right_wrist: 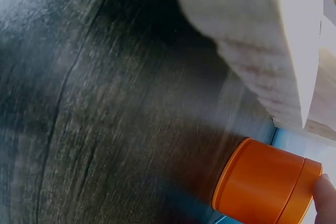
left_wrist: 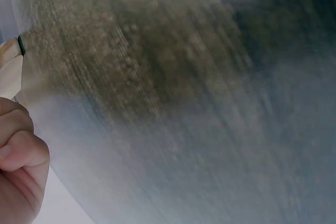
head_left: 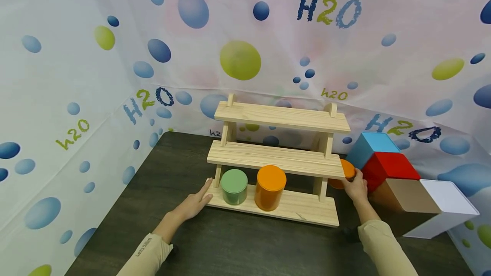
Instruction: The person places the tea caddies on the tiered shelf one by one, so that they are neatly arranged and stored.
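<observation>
A three-tier wooden shelf [head_left: 276,154] stands on the dark table. On its lowest board are a green jar [head_left: 234,186] and an orange jar [head_left: 270,188]. My left hand [head_left: 192,204] reaches to the left end of that board, fingers extended against it; part of this hand [left_wrist: 21,166] shows at the left wrist view's edge. Beyond the shelf's right end, my right hand [head_left: 356,187] holds a second orange jar [head_left: 347,169] by its lid, partly hidden by the middle board. In the right wrist view this jar [right_wrist: 262,182] has a fingertip on its lid.
To the right of my right hand, a blue box [head_left: 370,146], a red box [head_left: 389,168], a brown box [head_left: 402,203] and a white box [head_left: 446,208] stand close together. A patterned sheet with dots and lettering [head_left: 239,60] hangs behind the table [head_left: 245,242].
</observation>
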The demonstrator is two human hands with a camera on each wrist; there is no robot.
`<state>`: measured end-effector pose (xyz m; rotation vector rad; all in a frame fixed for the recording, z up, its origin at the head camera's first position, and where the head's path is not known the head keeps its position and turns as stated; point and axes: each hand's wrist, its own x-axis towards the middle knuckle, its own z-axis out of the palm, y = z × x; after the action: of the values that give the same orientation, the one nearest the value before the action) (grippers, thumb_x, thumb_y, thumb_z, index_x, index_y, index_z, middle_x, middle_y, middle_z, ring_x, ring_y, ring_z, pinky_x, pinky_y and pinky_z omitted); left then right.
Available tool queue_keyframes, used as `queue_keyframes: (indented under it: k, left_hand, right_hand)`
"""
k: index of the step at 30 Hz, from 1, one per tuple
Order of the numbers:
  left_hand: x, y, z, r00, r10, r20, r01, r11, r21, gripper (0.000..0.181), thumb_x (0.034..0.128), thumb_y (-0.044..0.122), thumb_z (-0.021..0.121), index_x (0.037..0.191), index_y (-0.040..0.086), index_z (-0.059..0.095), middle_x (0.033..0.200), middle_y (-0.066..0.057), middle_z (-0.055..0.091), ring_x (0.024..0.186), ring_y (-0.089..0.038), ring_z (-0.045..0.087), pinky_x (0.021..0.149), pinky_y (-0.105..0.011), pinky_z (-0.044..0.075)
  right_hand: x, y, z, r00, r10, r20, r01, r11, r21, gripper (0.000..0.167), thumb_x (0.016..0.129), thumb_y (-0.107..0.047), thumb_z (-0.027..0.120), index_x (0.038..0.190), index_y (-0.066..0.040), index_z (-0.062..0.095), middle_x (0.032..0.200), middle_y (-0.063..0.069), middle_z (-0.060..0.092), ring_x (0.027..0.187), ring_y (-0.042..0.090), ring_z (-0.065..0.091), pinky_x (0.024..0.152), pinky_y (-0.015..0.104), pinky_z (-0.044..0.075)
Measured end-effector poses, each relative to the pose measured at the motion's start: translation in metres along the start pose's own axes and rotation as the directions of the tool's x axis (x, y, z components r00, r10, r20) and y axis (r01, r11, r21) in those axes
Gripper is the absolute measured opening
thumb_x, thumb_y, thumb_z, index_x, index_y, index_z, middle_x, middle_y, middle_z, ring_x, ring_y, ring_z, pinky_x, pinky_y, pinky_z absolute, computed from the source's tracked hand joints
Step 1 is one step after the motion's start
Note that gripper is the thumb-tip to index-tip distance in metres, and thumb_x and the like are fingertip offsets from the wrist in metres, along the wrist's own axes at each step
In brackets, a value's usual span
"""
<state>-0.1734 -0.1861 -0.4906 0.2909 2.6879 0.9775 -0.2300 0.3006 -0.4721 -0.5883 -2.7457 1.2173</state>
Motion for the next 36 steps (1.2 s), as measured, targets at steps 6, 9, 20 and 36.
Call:
queue_keyframes:
  k: [6, 9, 20, 36]
  left_hand:
    - [0.000, 0.001, 0.001, 1.000, 0.000, 0.003, 0.000, 1.000, -0.004, 0.059, 0.0988, 0.036, 0.037, 0.148, 0.014, 0.012, 0.139, -0.026, 0.036, 0.111, -0.049, 0.047, 0.093, -0.060, 0.034]
    - [-0.001, 0.001, 0.001, 1.000, -0.003, -0.005, 0.003, 1.000, -0.001, 0.059, 0.0989, 0.036, 0.036, 0.148, 0.014, 0.012, 0.139, -0.026, 0.036, 0.111, -0.050, 0.047, 0.093, -0.060, 0.034]
    - [-0.001, 0.000, -0.002, 1.000, -0.005, -0.020, 0.006, 1.000, 0.012, 0.059, 0.0991, 0.035, 0.037, 0.148, 0.012, 0.012, 0.138, -0.027, 0.037, 0.111, -0.049, 0.047, 0.093, -0.059, 0.034]
    - [0.001, 0.000, 0.001, 1.000, -0.004, -0.025, 0.005, 1.000, 0.005, 0.059, 0.0987, 0.035, 0.038, 0.148, 0.012, 0.014, 0.135, -0.029, 0.039, 0.110, -0.050, 0.048, 0.092, -0.060, 0.035]
  right_hand:
    - [-0.001, 0.000, 0.000, 0.999, 0.047, -0.012, -0.047, 0.999, -0.008, 0.067, 0.091, -0.021, 0.051, 0.140, 0.005, 0.014, 0.128, 0.036, 0.028, 0.118, 0.050, 0.027, 0.100, 0.059, 0.022]
    - [-0.003, -0.001, 0.000, 0.999, 0.052, -0.017, -0.052, 0.999, -0.015, 0.067, 0.091, -0.024, 0.051, 0.140, 0.003, 0.014, 0.128, 0.035, 0.028, 0.118, 0.050, 0.028, 0.099, 0.060, 0.024]
    - [-0.021, 0.004, 0.003, 0.999, -0.016, -0.052, 0.018, 0.999, 0.047, 0.069, 0.093, -0.027, 0.051, 0.139, 0.009, 0.014, 0.130, 0.036, 0.028, 0.119, 0.050, 0.026, 0.102, 0.058, 0.020]
    - [-0.024, 0.012, 0.014, 0.988, -0.013, -0.155, 0.034, 0.990, 0.133, 0.076, 0.087, -0.028, 0.062, 0.135, 0.013, 0.019, 0.124, 0.035, 0.030, 0.113, 0.047, 0.031, 0.100, 0.057, 0.023]
